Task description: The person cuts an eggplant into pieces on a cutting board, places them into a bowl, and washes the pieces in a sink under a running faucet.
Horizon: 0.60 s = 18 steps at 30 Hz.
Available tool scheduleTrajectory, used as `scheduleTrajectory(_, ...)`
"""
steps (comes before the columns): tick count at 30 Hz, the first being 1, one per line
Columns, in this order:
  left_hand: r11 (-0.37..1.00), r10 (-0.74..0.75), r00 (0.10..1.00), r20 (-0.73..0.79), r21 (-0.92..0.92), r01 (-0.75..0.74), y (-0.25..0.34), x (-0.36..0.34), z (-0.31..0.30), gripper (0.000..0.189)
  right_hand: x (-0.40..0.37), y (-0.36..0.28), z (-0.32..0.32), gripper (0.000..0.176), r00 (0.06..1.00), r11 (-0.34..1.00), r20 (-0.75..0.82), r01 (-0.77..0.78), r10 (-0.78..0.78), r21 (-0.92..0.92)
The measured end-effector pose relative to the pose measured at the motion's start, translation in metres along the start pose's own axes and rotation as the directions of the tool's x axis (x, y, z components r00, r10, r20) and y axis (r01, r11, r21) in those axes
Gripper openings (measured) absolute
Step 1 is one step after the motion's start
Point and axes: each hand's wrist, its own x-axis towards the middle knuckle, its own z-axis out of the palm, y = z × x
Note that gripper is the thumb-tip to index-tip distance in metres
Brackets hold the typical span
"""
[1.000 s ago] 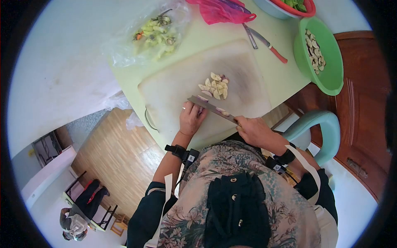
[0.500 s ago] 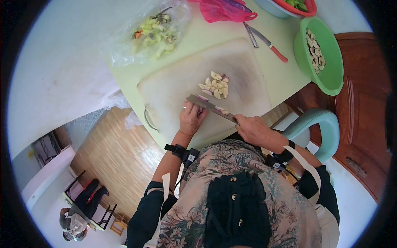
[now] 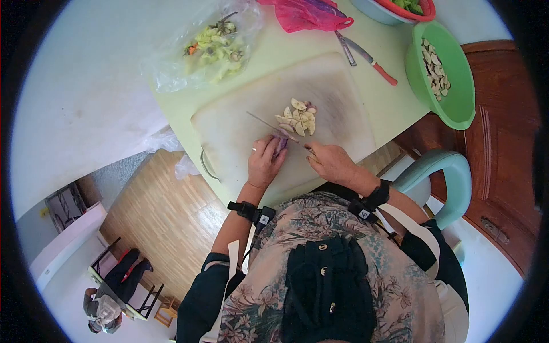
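My left hand (image 3: 265, 162) is closed around a purple-skinned vegetable piece (image 3: 280, 146) on the white cutting board (image 3: 229, 126). My right hand (image 3: 338, 166) grips the handle of a large knife (image 3: 264, 122), whose blade stands edge-down at the vegetable, beside my left fingertips. A thin slice lies against the blade. Just beyond the knife, several pale cut pieces (image 3: 299, 119) with purple skin are heaped on the board.
A green basin (image 3: 461, 86) with slices stands at the right, near a red-handled knife (image 3: 384, 74) and a peeler (image 3: 345, 49). Behind are a pink bag (image 3: 297, 16) and a clear bag of scraps (image 3: 214, 51). A chair (image 3: 454, 188) is at right; another person (image 3: 106, 308) is far left.
My right hand has moved up and left with the knife. The blade has turned from lying flatter, with slices on it, to upright against the vegetable. My left hand has barely moved.
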Motion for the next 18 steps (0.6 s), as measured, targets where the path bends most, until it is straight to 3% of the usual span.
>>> scheduleTrajectory(1,1.000,0.000,1.000,0.019,0.000,0.000,0.000,-0.002,-0.002,0.036,-0.002,0.000,-0.001,0.021,1.000,1.000,0.000,0.001,-0.001,0.001)
scheduleTrajectory(3,1.000,-0.006,0.999,0.041,0.005,0.006,0.000,-0.006,-0.005,0.036,-0.007,-0.004,-0.008,0.022,0.985,0.987,0.062,-0.157,0.159,-0.038)
scheduleTrajectory(9,1.000,0.000,0.999,0.034,-0.011,0.000,0.000,-0.006,-0.003,0.036,-0.038,-0.010,-0.029,0.021,0.995,0.998,0.088,-0.049,0.051,-0.026)
scheduleTrajectory(18,0.999,-0.049,0.993,0.107,-0.007,0.050,-0.003,-0.009,-0.003,0.039,-0.054,-0.011,-0.027,0.027,0.974,0.986,0.190,-0.101,0.124,-0.130)
